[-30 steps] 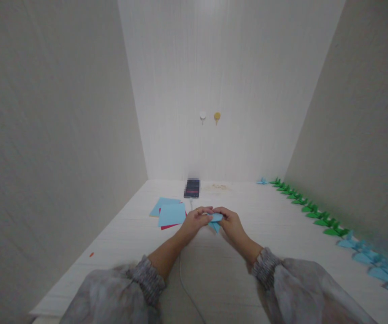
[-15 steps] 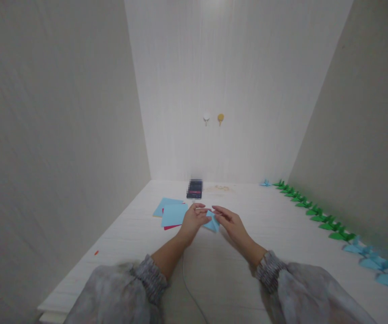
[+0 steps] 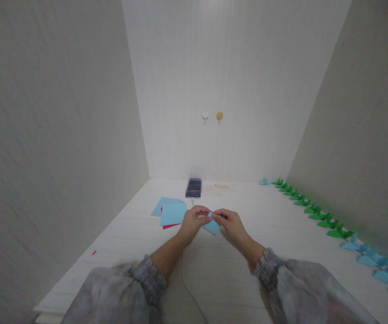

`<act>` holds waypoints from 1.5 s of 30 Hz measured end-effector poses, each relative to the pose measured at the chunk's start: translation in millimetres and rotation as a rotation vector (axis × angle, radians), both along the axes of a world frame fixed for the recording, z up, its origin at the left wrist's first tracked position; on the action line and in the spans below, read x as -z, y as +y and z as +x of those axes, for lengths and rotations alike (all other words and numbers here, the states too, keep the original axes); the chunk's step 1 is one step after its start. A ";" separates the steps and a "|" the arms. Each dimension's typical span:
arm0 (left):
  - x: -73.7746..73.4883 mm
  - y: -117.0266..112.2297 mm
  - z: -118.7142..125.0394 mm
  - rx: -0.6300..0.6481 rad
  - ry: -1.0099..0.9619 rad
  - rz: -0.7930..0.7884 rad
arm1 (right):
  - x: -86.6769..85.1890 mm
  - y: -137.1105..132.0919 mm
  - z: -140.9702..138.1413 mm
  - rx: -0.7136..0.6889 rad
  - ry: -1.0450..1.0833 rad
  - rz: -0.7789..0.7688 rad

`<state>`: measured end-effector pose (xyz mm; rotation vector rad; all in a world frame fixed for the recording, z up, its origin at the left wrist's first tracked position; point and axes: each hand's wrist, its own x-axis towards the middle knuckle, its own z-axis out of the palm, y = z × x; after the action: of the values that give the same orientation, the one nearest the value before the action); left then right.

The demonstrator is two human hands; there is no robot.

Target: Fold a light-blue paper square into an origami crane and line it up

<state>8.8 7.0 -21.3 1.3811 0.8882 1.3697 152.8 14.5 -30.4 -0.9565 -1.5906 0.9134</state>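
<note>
Between my hands is a small folded piece of light blue origami paper. My left hand pinches it from the left side, thumb and fingers near its top. From the right, my right hand grips its upper edge with thumb and fingertips. The fingertips of both hands nearly meet at the top corner and hide part of the folds. Just left of my left hand lies a stack of square sheets, a light blue sheet on top and a red sheet peeking out below.
A phone stands at the back, its cable running toward me. Folded green paper cranes and blue paper cranes line the right wall. A small orange scrap lies at left. Two hooks are on the back wall.
My fingertips have come closer together and closed on the top of the blue paper. Its visible shape has gone from a wider triangle to a narrower piece.
</note>
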 end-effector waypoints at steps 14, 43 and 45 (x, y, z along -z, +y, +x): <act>-8.5 -1.0 4.2 -0.062 -0.006 -0.131 | -5.0 -7.0 -1.5 0.027 -0.148 0.013; -2.9 5.9 -3.8 -0.044 -0.095 -0.162 | -15.6 -6.9 6.4 0.056 0.074 -0.049; -1.8 6.6 -4.4 -0.041 -0.085 -0.166 | -15.8 -6.6 5.9 0.035 0.109 -0.058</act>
<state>4.3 13.5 -19.5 1.1757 0.9558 1.3438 158.8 7.9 -14.5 -0.9563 -1.4582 0.9757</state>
